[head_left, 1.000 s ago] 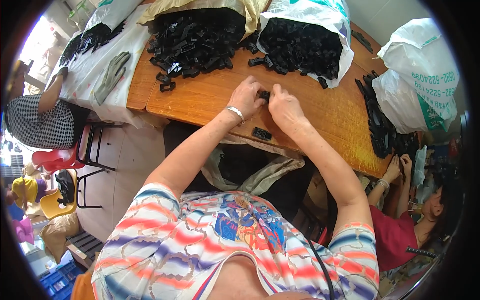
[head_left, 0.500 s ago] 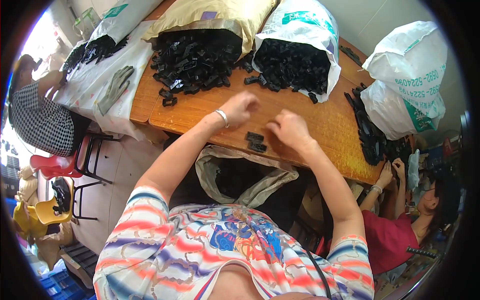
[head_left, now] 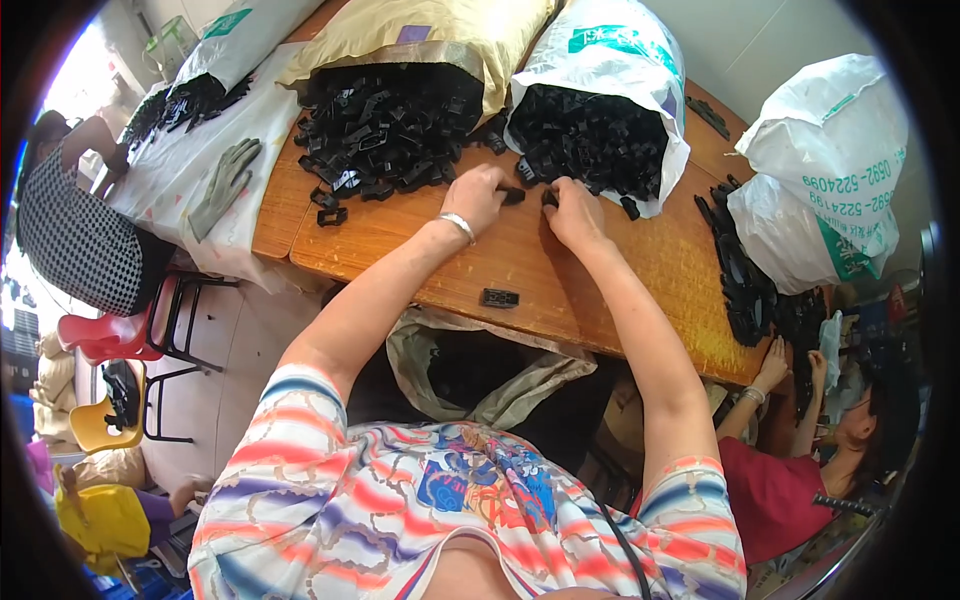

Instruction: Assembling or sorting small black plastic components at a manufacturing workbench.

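Observation:
My left hand [head_left: 474, 203] is beyond the table's middle, its fingers closed on a small black plastic part [head_left: 513, 196]. Close to its right, my right hand [head_left: 577, 216] pinches another black plastic part [head_left: 550, 198], partly hidden by the fingers. The two parts are a little apart. Near the table's front edge lies a single black rectangular part [head_left: 500, 298]. Just past my left hand, a heap of black parts [head_left: 385, 130] spills from a yellowish sack [head_left: 480, 50]. Beyond my right hand, a white sack [head_left: 640, 60] holds more black parts [head_left: 590, 135].
An open cloth bag [head_left: 540, 370] hangs below the wooden table's [head_left: 400, 265] front edge. Grey gloves [head_left: 225, 185] lie on the left-hand covering. Long black pieces [head_left: 740, 280] and a white bag [head_left: 830, 190] are at right. Co-workers [head_left: 790, 490] sit on both sides.
Both hands have moved forward toward the sacks, and each now grips a black part. Only one part remains near the front edge where a small group lay. A person in yellow has appeared at lower left.

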`<state>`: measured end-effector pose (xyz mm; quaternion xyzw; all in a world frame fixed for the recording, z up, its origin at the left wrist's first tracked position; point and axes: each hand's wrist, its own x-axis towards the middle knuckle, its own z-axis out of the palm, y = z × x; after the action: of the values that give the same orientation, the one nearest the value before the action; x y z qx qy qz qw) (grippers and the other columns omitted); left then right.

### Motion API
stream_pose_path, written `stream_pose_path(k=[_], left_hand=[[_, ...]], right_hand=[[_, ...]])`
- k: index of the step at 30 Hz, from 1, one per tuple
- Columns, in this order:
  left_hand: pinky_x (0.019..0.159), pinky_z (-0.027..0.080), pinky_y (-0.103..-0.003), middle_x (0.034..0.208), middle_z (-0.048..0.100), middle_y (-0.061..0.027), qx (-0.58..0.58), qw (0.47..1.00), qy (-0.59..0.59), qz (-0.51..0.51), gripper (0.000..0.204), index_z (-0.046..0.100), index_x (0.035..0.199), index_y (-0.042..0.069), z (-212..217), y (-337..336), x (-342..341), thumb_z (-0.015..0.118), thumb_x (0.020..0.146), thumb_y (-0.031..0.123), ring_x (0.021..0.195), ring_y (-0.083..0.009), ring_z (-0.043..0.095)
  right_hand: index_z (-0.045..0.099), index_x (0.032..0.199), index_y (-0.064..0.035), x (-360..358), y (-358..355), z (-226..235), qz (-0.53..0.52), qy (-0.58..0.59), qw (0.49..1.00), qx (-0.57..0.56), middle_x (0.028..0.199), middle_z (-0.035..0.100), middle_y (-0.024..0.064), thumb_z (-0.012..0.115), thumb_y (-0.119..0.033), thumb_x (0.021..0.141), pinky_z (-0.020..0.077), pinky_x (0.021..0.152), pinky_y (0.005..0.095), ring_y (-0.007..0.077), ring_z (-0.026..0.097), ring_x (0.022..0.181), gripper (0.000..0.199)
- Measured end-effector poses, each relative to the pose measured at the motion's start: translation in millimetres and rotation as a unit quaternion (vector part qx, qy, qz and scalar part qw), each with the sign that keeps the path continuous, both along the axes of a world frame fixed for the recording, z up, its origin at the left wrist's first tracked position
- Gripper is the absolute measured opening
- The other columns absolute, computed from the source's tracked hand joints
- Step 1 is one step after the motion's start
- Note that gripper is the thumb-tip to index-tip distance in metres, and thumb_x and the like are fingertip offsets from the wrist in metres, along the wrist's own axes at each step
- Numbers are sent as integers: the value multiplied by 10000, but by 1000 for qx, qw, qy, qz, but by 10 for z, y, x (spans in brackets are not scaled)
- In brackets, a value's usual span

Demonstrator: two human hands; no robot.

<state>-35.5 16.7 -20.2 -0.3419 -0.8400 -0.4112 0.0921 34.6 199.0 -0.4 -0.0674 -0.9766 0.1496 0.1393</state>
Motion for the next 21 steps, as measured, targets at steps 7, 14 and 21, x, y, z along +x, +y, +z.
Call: stream_pose_path(k=[7, 14, 21], left_hand=[[809, 503, -413, 950, 638, -156, -21, 999, -40, -4, 169, 690, 960, 33, 35, -94, 320, 642, 866, 165, 914, -348, 620], [823, 516, -392, 1007, 604, -120, 96, 986, -111, -78, 254, 671, 1078, 79, -48, -188, 435, 704, 836, 150, 950, -306, 625], [822, 517, -368, 996, 581, -70, -36, 999, -16, -12, 272, 661, 1074, 111, -87, -143, 399, 724, 813, 152, 950, -247, 609]], right_hand=[[548, 1248, 24, 393, -149, 258, -71, -199, 924, -318, 944, 693, 176, 696, -204, 848, 561, 609, 366, 241, 683, 733, 484], [621, 1175, -20, 565, 211, -36, 51, 16, 977, -208, 892, 650, 133, 650, -94, 849, 546, 688, 388, 284, 662, 775, 335], [694, 1030, -94, 611, -13, 88, 102, -3, 993, -54, 998, 636, 143, 679, -108, 831, 515, 790, 450, 364, 632, 936, 200]])
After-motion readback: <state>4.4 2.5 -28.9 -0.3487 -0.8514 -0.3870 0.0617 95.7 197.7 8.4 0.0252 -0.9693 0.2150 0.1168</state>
